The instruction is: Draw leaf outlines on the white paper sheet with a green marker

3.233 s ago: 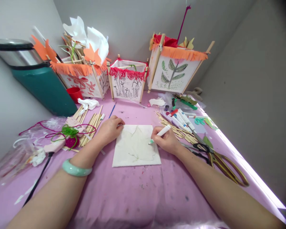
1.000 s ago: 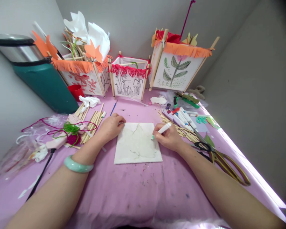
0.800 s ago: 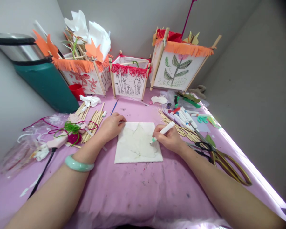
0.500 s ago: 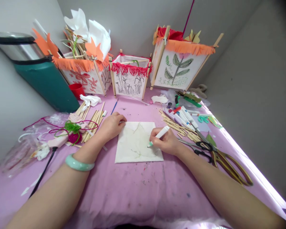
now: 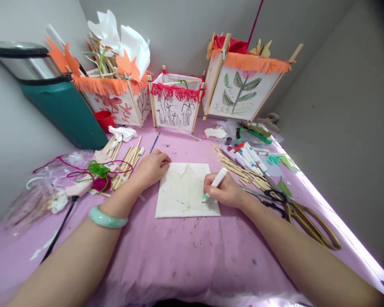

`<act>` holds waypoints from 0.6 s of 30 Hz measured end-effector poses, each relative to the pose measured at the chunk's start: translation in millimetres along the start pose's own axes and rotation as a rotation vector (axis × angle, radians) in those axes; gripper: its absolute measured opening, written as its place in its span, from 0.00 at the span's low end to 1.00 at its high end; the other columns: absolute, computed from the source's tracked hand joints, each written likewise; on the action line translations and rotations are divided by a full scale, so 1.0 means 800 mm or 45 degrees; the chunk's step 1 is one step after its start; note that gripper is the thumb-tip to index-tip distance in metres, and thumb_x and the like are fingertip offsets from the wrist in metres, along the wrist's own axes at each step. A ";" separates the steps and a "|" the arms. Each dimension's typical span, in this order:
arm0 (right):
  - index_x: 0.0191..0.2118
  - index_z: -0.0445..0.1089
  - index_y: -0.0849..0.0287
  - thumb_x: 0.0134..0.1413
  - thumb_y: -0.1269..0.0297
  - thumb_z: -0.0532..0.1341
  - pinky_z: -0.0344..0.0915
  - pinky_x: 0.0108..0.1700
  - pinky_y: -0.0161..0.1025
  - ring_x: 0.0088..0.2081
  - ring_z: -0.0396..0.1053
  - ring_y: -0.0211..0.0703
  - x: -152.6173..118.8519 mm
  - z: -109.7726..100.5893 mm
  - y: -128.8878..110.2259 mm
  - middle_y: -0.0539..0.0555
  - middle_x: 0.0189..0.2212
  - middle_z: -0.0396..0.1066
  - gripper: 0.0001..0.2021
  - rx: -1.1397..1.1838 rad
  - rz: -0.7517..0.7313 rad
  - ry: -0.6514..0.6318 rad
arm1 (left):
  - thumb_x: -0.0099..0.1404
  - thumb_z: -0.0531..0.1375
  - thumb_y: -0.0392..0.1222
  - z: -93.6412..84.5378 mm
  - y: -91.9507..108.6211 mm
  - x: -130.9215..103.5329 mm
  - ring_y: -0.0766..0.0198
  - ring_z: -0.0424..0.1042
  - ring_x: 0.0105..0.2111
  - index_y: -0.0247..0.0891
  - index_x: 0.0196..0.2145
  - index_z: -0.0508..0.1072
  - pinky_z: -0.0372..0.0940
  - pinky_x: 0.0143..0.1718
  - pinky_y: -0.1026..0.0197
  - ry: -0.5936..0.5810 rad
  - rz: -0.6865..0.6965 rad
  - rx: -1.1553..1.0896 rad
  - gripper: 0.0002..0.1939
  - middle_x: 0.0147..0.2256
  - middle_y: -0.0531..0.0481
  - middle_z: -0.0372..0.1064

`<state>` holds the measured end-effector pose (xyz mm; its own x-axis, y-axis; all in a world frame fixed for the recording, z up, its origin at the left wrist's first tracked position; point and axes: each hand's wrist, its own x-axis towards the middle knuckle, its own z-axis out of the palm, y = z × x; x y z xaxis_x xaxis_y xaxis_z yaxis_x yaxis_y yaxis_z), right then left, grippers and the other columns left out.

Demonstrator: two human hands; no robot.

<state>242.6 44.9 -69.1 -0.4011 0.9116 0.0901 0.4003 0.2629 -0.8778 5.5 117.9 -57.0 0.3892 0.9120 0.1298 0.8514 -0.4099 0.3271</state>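
A square white sheet (image 5: 173, 187), cloth or paper, lies flat on the table with faint green leaf-like lines on it. My right hand (image 5: 222, 189) is closed round a white marker with a green collar (image 5: 219, 178), its tip down at the sheet's lower right part. At the sheet's upper left corner rests my left hand (image 5: 152, 167), fingers bent together with their tips on the corner; a pale green bangle (image 5: 108, 216) circles that forearm.
Behind stand paper lanterns (image 5: 176, 106) with fringed tops and a green bottle (image 5: 64, 111). Thin wooden sticks (image 5: 243, 170), several markers (image 5: 251, 157) and scissors (image 5: 302, 219) lie right. Left are more sticks (image 5: 125, 168), green yarn (image 5: 98, 169) and a pink glue gun (image 5: 80, 186).
My right hand has moved slightly right and down across the sheet with the marker, which now stands a little steeper. My left hand keeps its place at the corner.
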 end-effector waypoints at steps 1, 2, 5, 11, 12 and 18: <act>0.19 0.64 0.61 0.40 0.70 0.54 0.52 0.22 0.30 0.20 0.57 0.32 0.000 -0.001 -0.001 0.47 0.16 0.62 0.05 0.019 0.006 -0.005 | 0.60 0.53 0.37 0.000 0.000 0.000 0.61 0.68 0.35 0.38 0.36 0.75 0.62 0.41 0.59 0.001 0.001 0.000 0.11 0.37 0.47 0.68; 0.19 0.64 0.61 0.40 0.70 0.54 0.53 0.22 0.30 0.20 0.58 0.32 -0.001 -0.001 -0.002 0.47 0.16 0.62 0.06 0.039 0.010 0.005 | 0.60 0.53 0.37 0.000 0.000 0.000 0.61 0.68 0.35 0.38 0.36 0.75 0.62 0.41 0.59 0.001 0.002 0.000 0.11 0.37 0.47 0.68; 0.20 0.66 0.61 0.40 0.69 0.54 0.53 0.22 0.30 0.20 0.59 0.32 0.000 0.002 -0.005 0.48 0.16 0.63 0.05 0.066 0.012 0.080 | 0.60 0.53 0.37 0.000 -0.001 0.000 0.61 0.68 0.35 0.38 0.37 0.75 0.62 0.40 0.59 -0.006 0.000 0.000 0.11 0.37 0.47 0.67; 0.20 0.66 0.61 0.42 0.68 0.55 0.51 0.21 0.30 0.19 0.56 0.31 0.001 0.010 -0.006 0.47 0.15 0.61 0.06 0.037 0.036 0.101 | 0.59 0.53 0.37 0.001 -0.002 0.000 0.61 0.69 0.35 0.38 0.36 0.75 0.62 0.41 0.58 -0.003 0.004 -0.007 0.12 0.37 0.47 0.67; 0.20 0.66 0.61 0.41 0.68 0.55 0.52 0.21 0.30 0.20 0.56 0.31 0.000 0.010 -0.005 0.47 0.15 0.61 0.06 0.050 0.039 0.080 | 0.59 0.53 0.37 0.001 -0.002 0.000 0.61 0.69 0.35 0.38 0.36 0.74 0.62 0.41 0.59 0.000 0.003 -0.007 0.11 0.37 0.47 0.67; 0.21 0.67 0.61 0.40 0.69 0.55 0.53 0.22 0.29 0.20 0.58 0.32 0.000 0.011 -0.007 0.47 0.16 0.62 0.05 0.099 0.021 0.082 | 0.59 0.53 0.37 0.003 -0.004 0.001 0.61 0.69 0.36 0.38 0.36 0.75 0.62 0.41 0.59 0.011 0.020 -0.011 0.12 0.37 0.47 0.68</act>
<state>233.2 40.5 -68.5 -0.3399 0.9348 0.1031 0.3404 0.2245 -0.9131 3.9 119.5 -60.1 0.3991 0.9056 0.1433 0.8423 -0.4239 0.3328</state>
